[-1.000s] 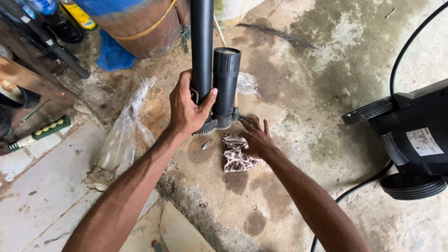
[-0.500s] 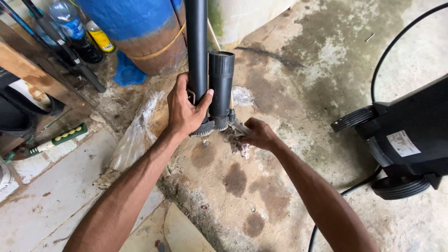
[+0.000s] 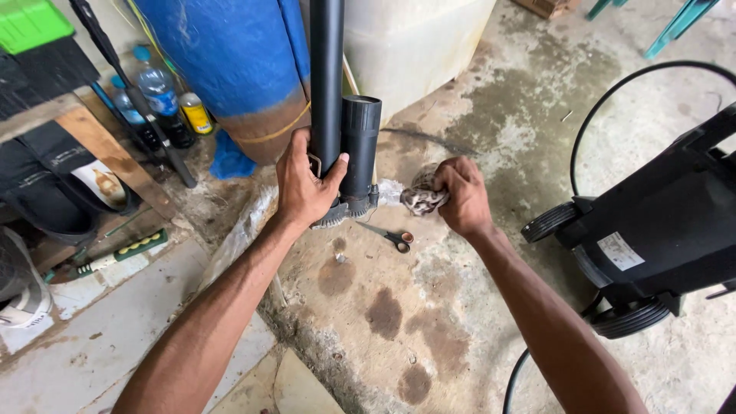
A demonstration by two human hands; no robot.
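since a second ago the right hand [image 3: 462, 198] has lifted the patterned rag [image 3: 420, 198] off the concrete floor [image 3: 491, 138] and now clenches it bunched at about 3 o'clock of the black tool [image 3: 346, 146], uncovering a pair of scissors [image 3: 389, 235] lying at 5 o'clock of the tool's base; the left hand [image 3: 305, 184] stays wrapped around the tool's long tube, thumb pressed on the thicker cylinder beside it; the tool stands near the frame's centre, upright, its long axis running from its toothed base on the floor up toward 12 o'clock, past the blue barrel [image 3: 230, 61] at 11 o'clock; the likely trouble: the floor is wet and stained, so the narrow base could skid if the one steadying hand eases; the rag could snag on the base's teeth; a knee or wrist coming down could catch the open scissors; the black cable [image 3: 606, 107] at 2 o'clock loops close enough to tangle.
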